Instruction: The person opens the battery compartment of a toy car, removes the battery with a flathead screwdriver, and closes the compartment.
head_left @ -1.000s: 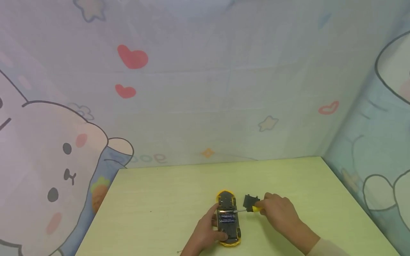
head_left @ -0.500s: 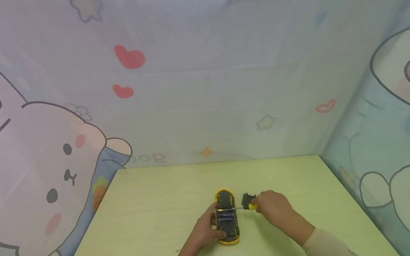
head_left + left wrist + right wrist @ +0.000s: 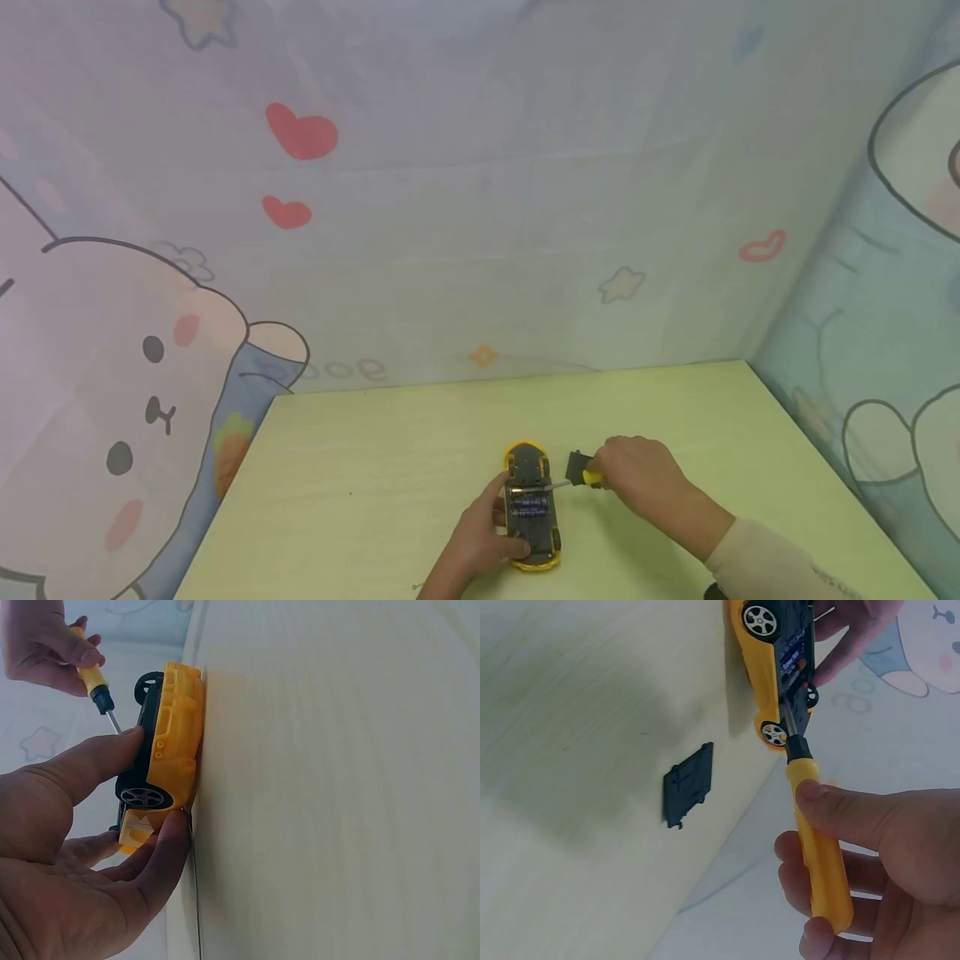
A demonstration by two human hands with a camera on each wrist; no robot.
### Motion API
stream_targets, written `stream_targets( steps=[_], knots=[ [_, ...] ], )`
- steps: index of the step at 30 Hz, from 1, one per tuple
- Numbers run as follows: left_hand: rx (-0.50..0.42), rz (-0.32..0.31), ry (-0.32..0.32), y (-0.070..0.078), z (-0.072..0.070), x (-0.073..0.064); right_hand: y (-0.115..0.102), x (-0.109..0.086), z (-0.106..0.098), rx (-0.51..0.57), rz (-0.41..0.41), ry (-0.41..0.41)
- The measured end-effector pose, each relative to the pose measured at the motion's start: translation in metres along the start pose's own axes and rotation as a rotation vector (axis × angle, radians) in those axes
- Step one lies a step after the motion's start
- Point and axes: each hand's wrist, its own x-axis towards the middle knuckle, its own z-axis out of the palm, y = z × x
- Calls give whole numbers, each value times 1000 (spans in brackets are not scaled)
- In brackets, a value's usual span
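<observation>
A yellow toy car (image 3: 536,537) lies upside down on the table, its dark underside up and its battery compartment uncovered. Several batteries (image 3: 530,507) sit side by side in that compartment. My left hand (image 3: 476,537) grips the car from the left, thumb on the underside and fingers at the side. In my right hand (image 3: 641,475) is a yellow-handled screwdriver (image 3: 821,847), fingers and thumb around the handle. Its shaft reaches into the compartment at the battery nearest the car's far end. The black battery cover (image 3: 688,784) lies on the table, right of the car.
The pale yellow-green table (image 3: 375,467) ends at a printed cloth backdrop (image 3: 450,208). Near the front edge, left of my left hand, lies a tiny screw-like piece (image 3: 417,586). A dark object (image 3: 715,592) shows at the bottom edge beside my right sleeve.
My right hand has shifted slightly away from me, tilting the screwdriver's handle while its tip stays at the compartment. The left hand still holds the car in place.
</observation>
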Motion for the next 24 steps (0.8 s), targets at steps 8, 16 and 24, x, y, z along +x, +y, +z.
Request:
stream_targets(
  steps=[8, 16, 24],
  knots=[
    [-6, -11, -14, 1, -2, 1, -21, 9, -16, -117, 3, -33],
    [-26, 0, -50, 1, -4, 1, -51, 20, -25, -229, 52, -74],
    [9, -1, -55, 4, -8, 1, -82, 36, -32, -447, 98, -212]
  ],
)
